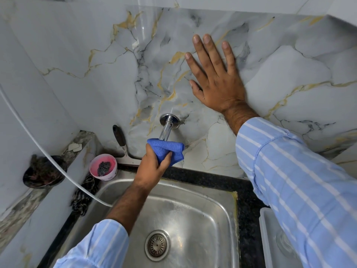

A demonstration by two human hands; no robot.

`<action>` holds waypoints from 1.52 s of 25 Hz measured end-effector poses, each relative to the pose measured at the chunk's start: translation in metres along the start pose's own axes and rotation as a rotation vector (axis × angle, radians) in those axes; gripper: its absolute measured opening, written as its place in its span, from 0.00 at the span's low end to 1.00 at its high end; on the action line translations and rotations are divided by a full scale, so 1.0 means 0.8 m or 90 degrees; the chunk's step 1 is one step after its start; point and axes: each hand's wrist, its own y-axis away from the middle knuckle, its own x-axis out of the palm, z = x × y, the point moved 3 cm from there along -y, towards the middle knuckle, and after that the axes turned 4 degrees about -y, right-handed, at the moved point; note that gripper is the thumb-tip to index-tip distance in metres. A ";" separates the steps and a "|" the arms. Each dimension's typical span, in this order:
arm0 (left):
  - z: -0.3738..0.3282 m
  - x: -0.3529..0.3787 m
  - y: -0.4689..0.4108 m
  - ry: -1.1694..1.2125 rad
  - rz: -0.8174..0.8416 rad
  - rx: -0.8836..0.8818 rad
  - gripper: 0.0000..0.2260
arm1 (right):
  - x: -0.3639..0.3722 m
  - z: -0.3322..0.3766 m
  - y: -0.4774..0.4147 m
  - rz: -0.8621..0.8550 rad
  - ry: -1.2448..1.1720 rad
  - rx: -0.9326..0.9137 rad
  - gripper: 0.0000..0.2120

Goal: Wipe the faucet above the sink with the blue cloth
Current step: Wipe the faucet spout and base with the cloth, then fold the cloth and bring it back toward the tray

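Note:
A chrome faucet [166,127] sticks out of the marble wall above the steel sink [222,219]; only its round wall plate and a short length of pipe show. My left hand [152,167] grips the blue cloth [166,150], which is wrapped over the faucet's outer part and hides it. My right hand [214,76] lies flat on the marble wall, up and to the right of the faucet, fingers spread, holding nothing.
A pink tub [103,167] with a dark scrubber stands at the sink's back left corner. Behind it a squeegee [123,146] leans on the wall. A white hose [38,144] runs across the left. A dark bowl [44,172] sits on the ledge. A clear container [270,238] is right of the sink.

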 end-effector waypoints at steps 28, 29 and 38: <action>-0.139 -0.114 0.126 0.304 -0.036 0.095 0.35 | -0.193 0.074 0.096 0.326 -0.917 0.297 0.08; -0.145 -0.118 0.132 0.381 -0.003 0.114 0.34 | -0.204 0.063 0.096 0.319 -0.941 0.317 0.09; -0.179 -0.122 0.140 0.149 -0.070 0.110 0.10 | -0.281 -0.019 0.147 0.305 -1.012 0.496 0.05</action>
